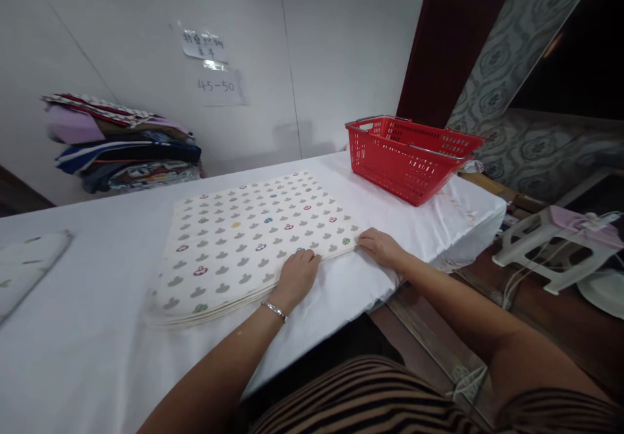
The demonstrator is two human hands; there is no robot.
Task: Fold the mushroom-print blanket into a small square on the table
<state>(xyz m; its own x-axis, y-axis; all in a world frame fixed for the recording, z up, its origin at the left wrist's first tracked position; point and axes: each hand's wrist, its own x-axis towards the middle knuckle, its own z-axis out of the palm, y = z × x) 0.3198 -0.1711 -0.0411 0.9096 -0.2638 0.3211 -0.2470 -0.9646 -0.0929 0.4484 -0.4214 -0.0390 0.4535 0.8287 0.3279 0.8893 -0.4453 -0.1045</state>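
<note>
A cream cloth, folded in several layers, lies flat on the table; small grey and coloured mushroom-like shapes are printed on it. At the middle of its near edge, my left hand has its fingers curled over the top layer; a silver bracelet circles that wrist. My right hand grips the near right corner, fingertips on top. Both thumbs are largely hidden from view.
A white-covered table runs along a wall. On it stand a red shopping basket at the back right, a pile of folded clothes at the back left and another pale cloth at far left. A white stool stands right.
</note>
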